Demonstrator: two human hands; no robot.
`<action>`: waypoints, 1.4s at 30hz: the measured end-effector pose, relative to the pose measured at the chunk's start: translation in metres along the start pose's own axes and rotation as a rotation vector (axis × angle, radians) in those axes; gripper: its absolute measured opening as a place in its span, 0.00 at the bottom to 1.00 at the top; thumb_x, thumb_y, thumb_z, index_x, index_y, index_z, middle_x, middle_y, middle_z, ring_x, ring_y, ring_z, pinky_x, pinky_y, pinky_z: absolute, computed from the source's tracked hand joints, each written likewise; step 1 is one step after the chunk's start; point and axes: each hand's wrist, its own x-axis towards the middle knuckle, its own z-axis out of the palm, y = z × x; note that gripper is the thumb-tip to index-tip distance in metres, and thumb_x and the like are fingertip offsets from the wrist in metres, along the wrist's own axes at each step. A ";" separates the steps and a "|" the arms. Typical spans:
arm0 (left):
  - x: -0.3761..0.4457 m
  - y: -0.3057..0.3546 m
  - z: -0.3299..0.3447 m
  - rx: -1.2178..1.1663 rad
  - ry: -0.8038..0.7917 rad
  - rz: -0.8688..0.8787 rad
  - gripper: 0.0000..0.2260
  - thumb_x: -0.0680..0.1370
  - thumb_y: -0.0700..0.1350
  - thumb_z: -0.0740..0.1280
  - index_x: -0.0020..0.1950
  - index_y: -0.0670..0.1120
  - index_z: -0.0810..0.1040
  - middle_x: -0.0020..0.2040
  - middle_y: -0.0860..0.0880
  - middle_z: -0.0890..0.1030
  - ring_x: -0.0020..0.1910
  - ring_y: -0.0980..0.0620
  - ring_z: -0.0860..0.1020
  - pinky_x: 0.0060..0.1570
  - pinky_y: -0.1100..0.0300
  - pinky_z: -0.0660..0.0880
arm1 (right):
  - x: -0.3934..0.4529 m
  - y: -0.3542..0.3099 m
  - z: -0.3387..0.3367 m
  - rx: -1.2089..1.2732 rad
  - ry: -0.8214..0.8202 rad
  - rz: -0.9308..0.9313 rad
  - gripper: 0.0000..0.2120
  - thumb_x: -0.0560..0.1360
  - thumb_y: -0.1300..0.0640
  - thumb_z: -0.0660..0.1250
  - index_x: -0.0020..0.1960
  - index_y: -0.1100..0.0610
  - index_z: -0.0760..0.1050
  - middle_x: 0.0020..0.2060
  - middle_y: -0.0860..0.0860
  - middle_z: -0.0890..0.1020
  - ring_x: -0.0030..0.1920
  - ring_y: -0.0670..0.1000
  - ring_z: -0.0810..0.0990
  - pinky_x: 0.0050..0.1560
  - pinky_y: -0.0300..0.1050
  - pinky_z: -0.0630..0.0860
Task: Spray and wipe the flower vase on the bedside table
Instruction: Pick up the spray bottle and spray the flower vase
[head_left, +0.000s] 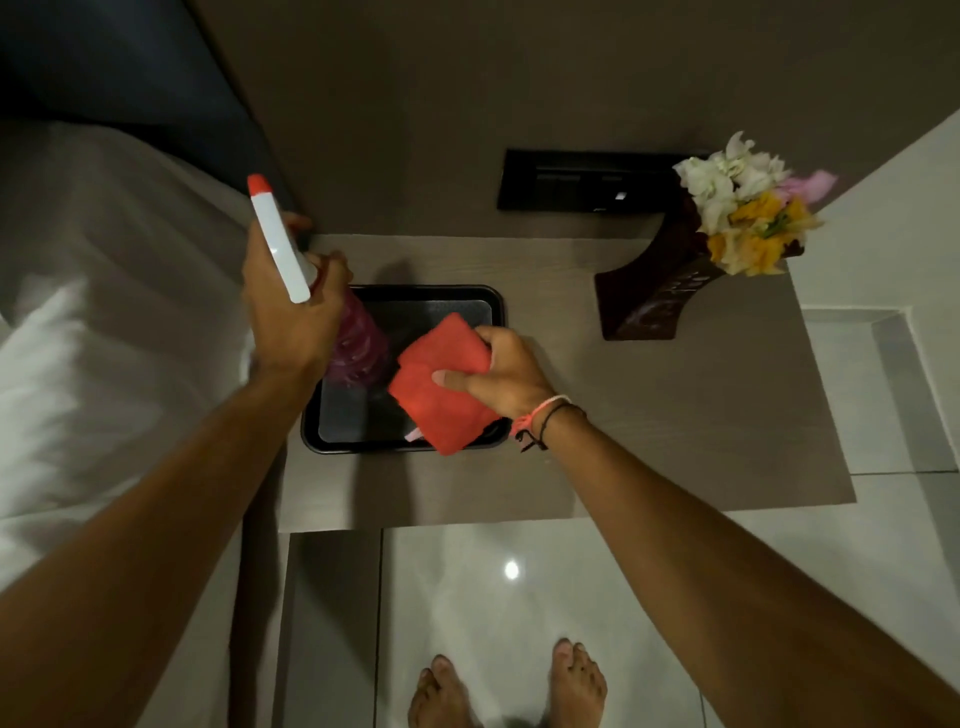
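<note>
Both tools are in hand, but the vase looks untouched, so I'd judge the spraying and wiping are all still to come. The left hand (291, 312) is wrapped around a spray bottle (311, 291) with a white and red head, over the left end of a black tray (332, 441) at centre frame. The right hand (506, 371) pinches a folded red cloth (436, 395) between thumb and fingers above that tray. The flower vase (654, 296) stands at the upper right of the counter (675, 415), well apart from both hands: dark brown, square-footed, flaring upward, holding white, yellow and pink flowers (743, 218). No wet sheen shows on it.
</note>
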 end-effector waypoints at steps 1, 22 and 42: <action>-0.002 0.002 0.000 -0.016 -0.011 -0.012 0.15 0.77 0.35 0.67 0.63 0.35 0.74 0.50 0.46 0.78 0.47 0.57 0.80 0.54 0.58 0.82 | -0.004 0.003 -0.001 0.092 0.026 0.021 0.14 0.68 0.59 0.80 0.51 0.58 0.81 0.48 0.55 0.86 0.47 0.53 0.84 0.50 0.48 0.83; -0.040 0.064 -0.004 0.094 0.009 0.103 0.12 0.80 0.54 0.69 0.63 0.64 0.77 0.54 0.48 0.86 0.53 0.41 0.86 0.58 0.45 0.83 | -0.038 0.017 0.002 0.224 0.456 -0.105 0.20 0.78 0.61 0.67 0.69 0.57 0.71 0.60 0.56 0.80 0.60 0.53 0.79 0.62 0.42 0.77; -0.194 0.150 0.226 -0.107 -0.384 -0.296 0.07 0.83 0.43 0.69 0.49 0.41 0.79 0.41 0.37 0.81 0.40 0.36 0.81 0.40 0.43 0.80 | -0.130 0.161 -0.133 0.689 0.173 0.063 0.18 0.74 0.32 0.56 0.50 0.34 0.82 0.47 0.40 0.88 0.50 0.43 0.87 0.45 0.34 0.82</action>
